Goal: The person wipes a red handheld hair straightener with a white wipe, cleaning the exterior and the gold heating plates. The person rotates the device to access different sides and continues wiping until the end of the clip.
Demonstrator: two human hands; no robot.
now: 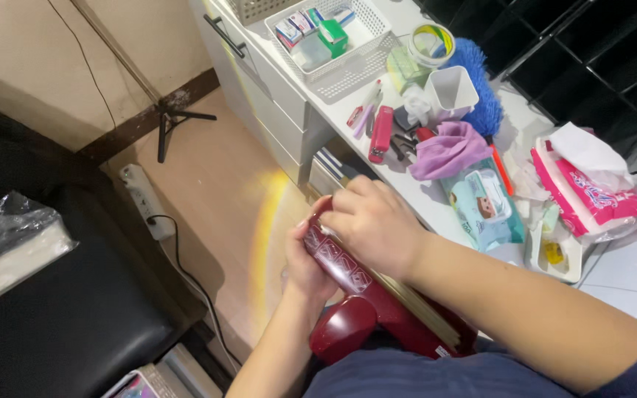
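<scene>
- Head view, nearest part: a dark red device (377,302) with a rounded end lies on the person's lap, close to the body. Its long axis runs from the rounded end at the lower middle up and to the left, toward the near edge of the white desk (628,273).
- A flat stack of thin gold-coloured strips (414,302) lies along the right side of the device, on the same axis.
- The left hand (305,269) holds the device from below and from the left; its fingers are curled narrow around the body, and the thumb side is mostly hidden.
- The right hand (374,221) lies on top of the far end of the device, fingers bent and closed over it. It is nearer to that tip; what the fingertips press I cannot tell.
- Farther, near the front edge of the desk: a red stapler (381,133), a purple cloth (447,149) and a pack of wet wipes (484,203).
- At the right edge: a pink and white tissue pack (591,188).
- Toward the far edge: a white basket (348,63) with small boxes, a white cup (451,92) and a blue duster (484,81).
- On the floor at the left: a power strip (145,199) beside a black seat (75,317).
</scene>
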